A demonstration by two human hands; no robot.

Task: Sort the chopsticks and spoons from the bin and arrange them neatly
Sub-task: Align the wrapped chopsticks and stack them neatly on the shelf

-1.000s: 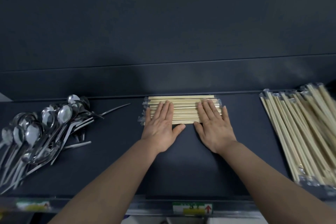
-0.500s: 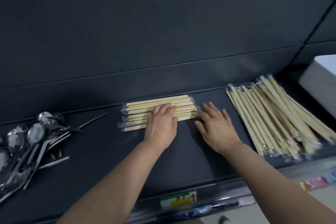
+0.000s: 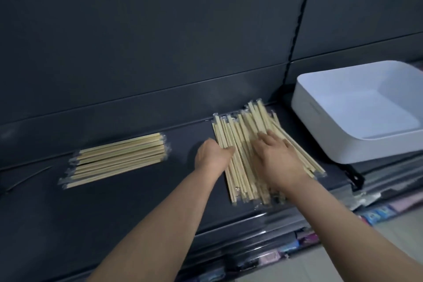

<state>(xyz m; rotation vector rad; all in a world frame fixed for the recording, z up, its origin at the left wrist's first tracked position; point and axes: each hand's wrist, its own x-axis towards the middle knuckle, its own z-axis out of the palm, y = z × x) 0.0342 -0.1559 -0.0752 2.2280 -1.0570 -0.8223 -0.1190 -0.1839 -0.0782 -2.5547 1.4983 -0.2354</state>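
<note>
Dark shelf (image 3: 109, 208) against a dark back panel (image 3: 160, 41); view from above, slightly blurred.

Left part of shelf: neat row of chopsticks (image 3: 119, 158), each in a clear wrapper. They lie side by side in one flat layer, long axis running left to right, the right ends a little farther away than the left ends. Nothing touches them; both hands are well apart from this row.

Middle: left hand (image 3: 211, 155), back toward the camera, sits at the left edge of the loose pile of chopsticks (image 3: 242, 167). The thumb lies across the leftmost sticks. The fingers are tucked behind the hand, so I cannot tell whether the grip is pinching any sticks or only resting against them.

The loose pile runs near to far, at right angles to the neat row. The sticks are wrapped too, fanned and crossing one another, with their far ends spread wider toward the right. Near ends reach close to the front lip of the shelf.

Right hand (image 3: 274, 155) is palm down on top of the pile, grip spread, fingers straight and splayed across the sticks, pressing flat rather than closing round anything.

Right: white bin (image 3: 366, 149), rounded corners, standing on the shelf just beside the pile's far right ends, not touching them as far as I can see.

Below the shelf at the near right: blurred coloured packets (image 3: 377, 213), unreadable.
</note>
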